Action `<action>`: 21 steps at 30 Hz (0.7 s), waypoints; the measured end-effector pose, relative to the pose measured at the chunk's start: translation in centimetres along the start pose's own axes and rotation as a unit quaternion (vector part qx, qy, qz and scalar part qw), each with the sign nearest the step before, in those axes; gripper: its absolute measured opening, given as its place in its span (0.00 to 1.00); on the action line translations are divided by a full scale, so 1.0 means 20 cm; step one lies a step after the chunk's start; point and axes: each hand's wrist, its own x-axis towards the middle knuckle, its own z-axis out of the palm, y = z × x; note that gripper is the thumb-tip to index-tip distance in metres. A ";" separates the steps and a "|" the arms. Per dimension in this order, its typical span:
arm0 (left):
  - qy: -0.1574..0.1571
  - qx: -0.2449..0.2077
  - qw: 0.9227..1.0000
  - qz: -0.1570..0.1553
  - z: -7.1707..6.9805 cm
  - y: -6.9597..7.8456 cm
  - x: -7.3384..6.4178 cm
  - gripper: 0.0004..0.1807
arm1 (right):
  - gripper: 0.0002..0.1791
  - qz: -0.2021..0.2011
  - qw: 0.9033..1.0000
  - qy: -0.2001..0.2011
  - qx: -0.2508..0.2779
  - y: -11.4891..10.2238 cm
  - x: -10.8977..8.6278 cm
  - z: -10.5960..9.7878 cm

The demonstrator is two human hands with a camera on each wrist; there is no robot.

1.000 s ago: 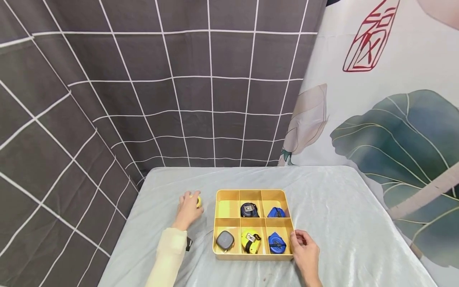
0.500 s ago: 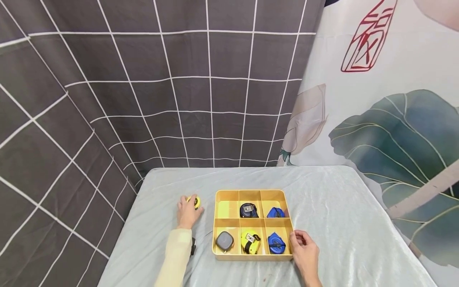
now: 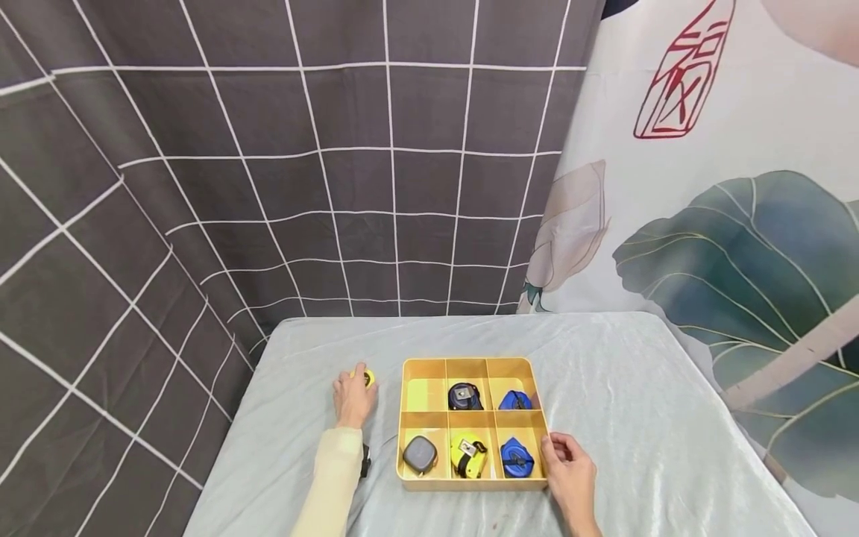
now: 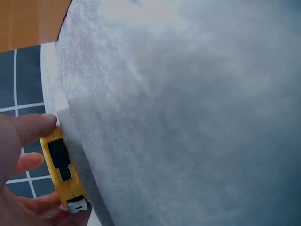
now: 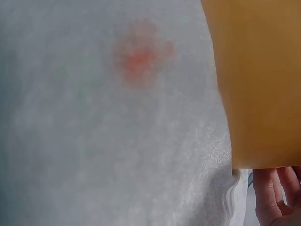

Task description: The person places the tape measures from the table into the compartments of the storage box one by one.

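My left hand (image 3: 356, 400) grips a yellow tape measure (image 4: 59, 160) on the cloth, left of the yellow tray. In the left wrist view the thumb lies at one end of its case and fingers at the other, near the metal hook; a black panel shows on the case. At the tray's (image 3: 463, 485) right side, near its front corner, my right hand (image 3: 572, 477) holds the wall, thumb at the rim. In the right wrist view, fingers (image 5: 265, 193) of that hand reach the tray's side; the thumb is out of sight there.
Divided compartments of the tray hold a grey tape measure (image 3: 420, 454), a yellow one (image 3: 470, 456), a dark blue one (image 3: 464, 397) and two blue ones (image 3: 517, 456). A pale cloth (image 3: 624, 403) covers the table; dark gridded curtains (image 3: 429, 179) stand behind and at left.
My left hand has shifted slightly right and turned more upright around the yellow tape measure, and the forearm has swung right. The right hand and tray stay in place.
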 end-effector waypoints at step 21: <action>0.072 -0.041 0.984 0.159 -0.19 0.30 -0.10 0.33 | 0.08 0.000 1.000 -0.001 -0.001 0.00 0.01 0.01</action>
